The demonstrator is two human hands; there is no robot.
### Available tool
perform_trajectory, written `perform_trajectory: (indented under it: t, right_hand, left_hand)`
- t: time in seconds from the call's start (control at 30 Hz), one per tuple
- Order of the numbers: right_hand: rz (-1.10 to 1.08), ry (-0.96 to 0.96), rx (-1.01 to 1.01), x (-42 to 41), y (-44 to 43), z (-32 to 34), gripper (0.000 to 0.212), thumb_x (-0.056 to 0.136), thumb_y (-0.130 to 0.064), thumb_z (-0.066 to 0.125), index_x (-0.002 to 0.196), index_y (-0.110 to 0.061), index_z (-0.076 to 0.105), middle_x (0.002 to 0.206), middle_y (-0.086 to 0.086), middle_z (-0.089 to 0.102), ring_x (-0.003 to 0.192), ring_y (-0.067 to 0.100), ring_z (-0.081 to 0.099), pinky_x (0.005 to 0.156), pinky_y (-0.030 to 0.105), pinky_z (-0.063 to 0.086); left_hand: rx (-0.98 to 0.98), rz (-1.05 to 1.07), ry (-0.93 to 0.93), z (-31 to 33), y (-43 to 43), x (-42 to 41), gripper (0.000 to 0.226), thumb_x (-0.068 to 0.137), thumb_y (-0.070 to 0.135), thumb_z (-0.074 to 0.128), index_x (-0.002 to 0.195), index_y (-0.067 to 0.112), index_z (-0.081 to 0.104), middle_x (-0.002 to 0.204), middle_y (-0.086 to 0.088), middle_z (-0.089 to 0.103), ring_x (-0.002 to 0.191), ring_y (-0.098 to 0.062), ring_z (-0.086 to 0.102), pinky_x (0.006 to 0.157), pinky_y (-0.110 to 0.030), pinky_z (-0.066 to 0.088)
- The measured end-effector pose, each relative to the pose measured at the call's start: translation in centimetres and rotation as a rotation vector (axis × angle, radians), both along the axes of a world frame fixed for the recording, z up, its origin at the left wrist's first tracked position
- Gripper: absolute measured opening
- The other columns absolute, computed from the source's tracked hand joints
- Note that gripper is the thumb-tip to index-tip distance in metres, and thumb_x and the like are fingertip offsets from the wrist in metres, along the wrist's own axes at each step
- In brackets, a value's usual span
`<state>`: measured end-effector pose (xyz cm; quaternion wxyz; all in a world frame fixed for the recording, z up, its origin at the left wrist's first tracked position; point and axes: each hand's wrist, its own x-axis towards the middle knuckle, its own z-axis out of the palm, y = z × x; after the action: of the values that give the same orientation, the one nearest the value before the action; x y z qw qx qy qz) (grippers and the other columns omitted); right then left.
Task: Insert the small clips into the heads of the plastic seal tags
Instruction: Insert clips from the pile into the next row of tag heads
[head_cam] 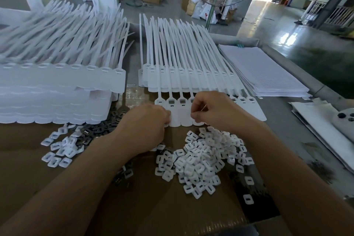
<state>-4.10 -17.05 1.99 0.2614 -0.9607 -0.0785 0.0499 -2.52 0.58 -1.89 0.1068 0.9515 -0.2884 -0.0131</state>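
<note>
A row of white plastic seal tags [177, 110] lies flat at the middle of the worktop [283, 120], heads toward the far side and straps running away from the person. Their rectangular head openings show at the left end of the row; the right part is hidden under a hand. The left hand [147, 120] rests curled on the near left edge of this row, fingertips pressing the tag flags. The right hand [210, 110] sits over the heads, thumb and forefinger pinched together; whatever they hold is too small to make out. Just behind, a larger layer of seal tags [189, 74] overlaps the row. Nearer the person, a heap of small white clips [203, 161] lies on brown cardboard [172, 207], with a smaller scatter of clips [61, 145] to the left and dark metal inserts [95, 130] beside them. At far left stands a tall stack of tags [57, 86]. To the right lies a pile of printed sheets [264, 71].
</note>
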Motion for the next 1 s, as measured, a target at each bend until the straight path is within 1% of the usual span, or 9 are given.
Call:
perform_trajectory:
  t: [0.1, 0.17, 0.27, 0.33, 0.4, 0.53, 0.73, 0.9, 1.0]
  right_hand:
    - [-0.049, 0.017, 0.111, 0.7, 0.5, -0.3, 0.015, 0.092, -0.014, 0.051, 0.079, -0.021, 0.050, 0.077, -0.005, 0.064, 0.062, 0.000, 0.064, 0.057, 0.018, 0.052]
    - [-0.083, 0.014, 0.147, 1.3, 1.0, -0.5, 0.013, 0.094, -0.014, 0.047, 0.081, -0.018, 0.048, 0.078, -0.002, 0.065, 0.058, 0.001, 0.064, 0.061, 0.023, 0.054]
    - [-0.088, -0.011, 0.122, 2.0, 1.5, -0.7, 0.015, 0.090, -0.014, 0.054, 0.078, -0.021, 0.050, 0.078, -0.003, 0.064, 0.066, 0.005, 0.065, 0.070, 0.030, 0.056]
    - [-0.086, -0.034, 0.074, 2.5, 1.9, -0.7, 0.020, 0.085, -0.011, 0.062, 0.074, -0.024, 0.052, 0.078, -0.006, 0.063, 0.073, 0.008, 0.064, 0.070, 0.028, 0.053]
    - [-0.102, -0.044, 0.109, 3.1, 2.3, -0.8, 0.022, 0.081, -0.006, 0.065, 0.077, -0.024, 0.054, 0.076, -0.008, 0.061, 0.070, 0.006, 0.061, 0.068, 0.023, 0.050]
    - [-0.103, -0.125, 0.121, 4.1, 2.8, -1.2, 0.010, 0.078, -0.011, 0.072, 0.087, -0.015, 0.070, 0.069, -0.012, 0.059, 0.069, 0.000, 0.056, 0.068, 0.015, 0.047]
    - [-0.124, -0.144, 0.165, 4.6, 2.9, -2.1, 0.015, 0.083, -0.007, 0.064, 0.095, -0.010, 0.072, 0.092, 0.002, 0.070, 0.084, 0.006, 0.058, 0.079, 0.018, 0.044]
    - [-0.120, -0.104, 0.128, 4.8, 3.0, -2.6, 0.013, 0.084, -0.010, 0.064, 0.093, -0.013, 0.072, 0.091, -0.003, 0.068, 0.083, 0.004, 0.053, 0.063, 0.008, 0.037]
    - [-0.106, -0.101, 0.079, 5.0, 3.1, -2.9, 0.013, 0.084, -0.011, 0.063, 0.092, -0.014, 0.072, 0.099, -0.001, 0.069, 0.083, 0.003, 0.051, 0.071, 0.015, 0.038]
  left_hand:
    - [-0.003, -0.003, -0.013, 0.0, 0.0, 0.0, 0.041, 0.077, 0.004, 0.042, 0.111, 0.014, 0.062, 0.118, -0.002, 0.060, 0.107, -0.017, 0.054, 0.089, -0.035, 0.048]
    - [-0.007, 0.005, -0.010, -0.1, 0.0, -0.1, 0.041, 0.077, 0.004, 0.042, 0.111, 0.014, 0.062, 0.119, -0.002, 0.059, 0.108, -0.018, 0.054, 0.089, -0.036, 0.048]
    - [0.001, 0.009, -0.007, 0.0, -0.1, -0.2, 0.042, 0.077, 0.005, 0.042, 0.113, 0.015, 0.061, 0.120, -0.002, 0.058, 0.110, -0.018, 0.053, 0.090, -0.037, 0.047]
    - [0.006, 0.007, -0.005, 0.0, -0.1, -0.1, 0.043, 0.078, 0.005, 0.042, 0.115, 0.016, 0.060, 0.121, -0.002, 0.058, 0.111, -0.019, 0.052, 0.090, -0.037, 0.047]
    - [0.007, 0.010, 0.002, 0.1, -0.1, -0.1, 0.044, 0.077, 0.004, 0.042, 0.116, 0.016, 0.060, 0.120, -0.003, 0.058, 0.110, -0.020, 0.052, 0.090, -0.037, 0.048]
    - [-0.007, 0.015, -0.005, -0.1, 0.0, -0.2, 0.042, 0.077, 0.004, 0.041, 0.112, 0.015, 0.061, 0.117, -0.003, 0.059, 0.107, -0.020, 0.054, 0.088, -0.038, 0.048]
    - [0.007, 0.019, -0.013, -0.2, -0.1, -0.2, 0.042, 0.077, 0.004, 0.041, 0.114, 0.012, 0.060, 0.118, -0.005, 0.059, 0.109, -0.022, 0.053, 0.089, -0.039, 0.048]
    - [0.018, 0.013, -0.027, -0.2, 0.0, -0.3, 0.041, 0.078, 0.006, 0.042, 0.114, 0.013, 0.060, 0.118, -0.005, 0.059, 0.108, -0.022, 0.054, 0.088, -0.038, 0.048]
    - [0.023, 0.008, -0.029, -0.3, 0.0, -0.3, 0.042, 0.078, 0.006, 0.042, 0.114, 0.014, 0.060, 0.118, -0.004, 0.059, 0.107, -0.021, 0.054, 0.087, -0.038, 0.049]
